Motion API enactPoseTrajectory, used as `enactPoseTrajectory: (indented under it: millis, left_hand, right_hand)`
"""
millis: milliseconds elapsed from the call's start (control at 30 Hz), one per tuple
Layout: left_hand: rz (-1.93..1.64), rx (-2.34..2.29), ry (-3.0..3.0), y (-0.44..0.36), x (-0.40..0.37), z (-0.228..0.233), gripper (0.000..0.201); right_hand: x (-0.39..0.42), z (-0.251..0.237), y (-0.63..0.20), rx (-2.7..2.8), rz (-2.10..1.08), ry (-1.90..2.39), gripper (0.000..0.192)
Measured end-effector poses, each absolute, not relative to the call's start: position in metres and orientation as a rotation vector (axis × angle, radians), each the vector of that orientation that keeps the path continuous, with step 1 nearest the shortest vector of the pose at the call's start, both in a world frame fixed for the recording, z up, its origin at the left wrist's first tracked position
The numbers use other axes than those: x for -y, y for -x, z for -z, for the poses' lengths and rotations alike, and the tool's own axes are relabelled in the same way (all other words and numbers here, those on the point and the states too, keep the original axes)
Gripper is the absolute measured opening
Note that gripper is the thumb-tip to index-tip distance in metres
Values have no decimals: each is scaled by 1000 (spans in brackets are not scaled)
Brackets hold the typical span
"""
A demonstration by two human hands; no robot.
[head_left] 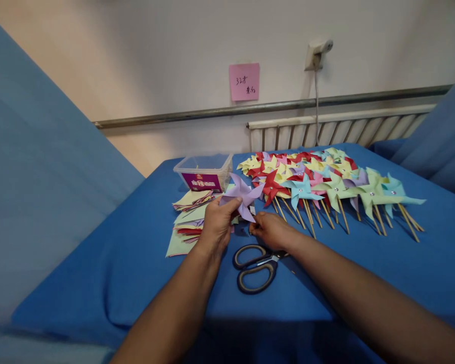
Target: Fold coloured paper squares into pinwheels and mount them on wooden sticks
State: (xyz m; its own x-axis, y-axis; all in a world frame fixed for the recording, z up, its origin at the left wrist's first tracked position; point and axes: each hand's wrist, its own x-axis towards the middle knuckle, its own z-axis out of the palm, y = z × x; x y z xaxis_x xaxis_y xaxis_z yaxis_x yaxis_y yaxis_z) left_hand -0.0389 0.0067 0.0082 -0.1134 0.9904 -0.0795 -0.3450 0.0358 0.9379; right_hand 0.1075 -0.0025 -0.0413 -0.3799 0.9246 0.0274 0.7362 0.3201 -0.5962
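A purple paper pinwheel [244, 195] is pinched in my left hand [219, 218], its folded blades facing up. My right hand [268, 230] is low on the table just right of the pinwheel, fingers bent together over something too small to make out. Black-handled scissors [256, 268] lie below my hands, their blades partly hidden beneath my right wrist. Stacks of coloured paper squares [187, 217] sit left of my left hand, partly covered by it.
A clear plastic box [205, 172] with a purple label stands behind the paper. Many finished pinwheels [301, 189] on wooden sticks cover the right back of the blue-covered table [144, 273]. Behind are a metal rail [197, 115], a radiator [341, 126] and a plugged cord [317, 101].
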Motion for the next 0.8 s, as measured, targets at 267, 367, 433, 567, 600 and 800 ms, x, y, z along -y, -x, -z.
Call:
enactPoseTrajectory:
  millis: [267,367,433,567,600,800]
  left_hand:
    - [-1391,-1056,-863,40,-8,-5,33]
    - [-1384,-1058,-879,40,-8,-5,31]
    - [-1383,-1067,-883,40,-8,-5,31]
    - [-1386,-1083,-883,40,-9,-4,33]
    - [-1385,-1086,-885,40,-9,-4,34]
    - [-1380,-1096,-887,40,-8,-4,32]
  right_hand:
    - [7,36,-106,2223,-580,1487,14]
    - [10,34,-100,2220,-621,1510,10]
    - [11,31,-97,2238,-614,1550,11]
    - [13,25,-97,2286,-624,1603,14]
    - [14,23,-97,2297,-626,1613,14]
    - [18,19,-100,2448,-498,1583,23]
